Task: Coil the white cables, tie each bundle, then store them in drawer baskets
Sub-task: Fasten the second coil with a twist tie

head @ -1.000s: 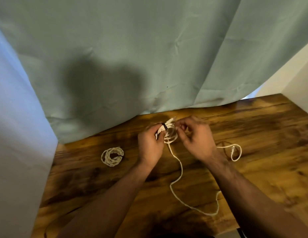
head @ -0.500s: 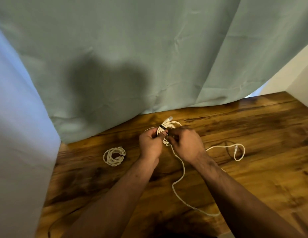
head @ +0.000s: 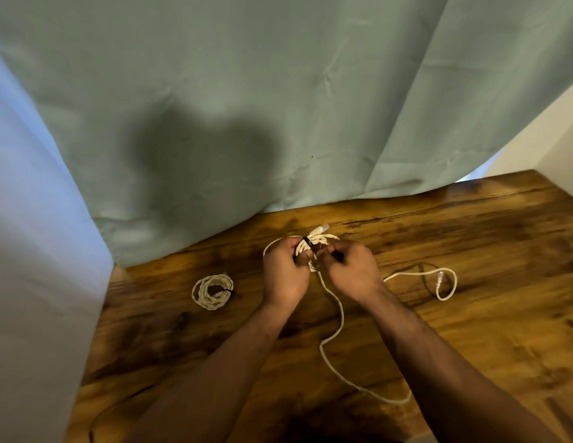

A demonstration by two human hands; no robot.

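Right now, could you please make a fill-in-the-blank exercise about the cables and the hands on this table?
1. The finished coil lies to the ____ of the left hand.
2. The left hand grips a bundle with a ____ tie around it.
3. The loose cable end rests on the table to the ____ of the right hand.
Missing words: left, black, right.

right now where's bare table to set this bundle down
Bare wood lies between the tied coil and the left hand, and on the table behind the cable end, by the curtain. Crowded: the near middle, where loose cable trails from the bundle.
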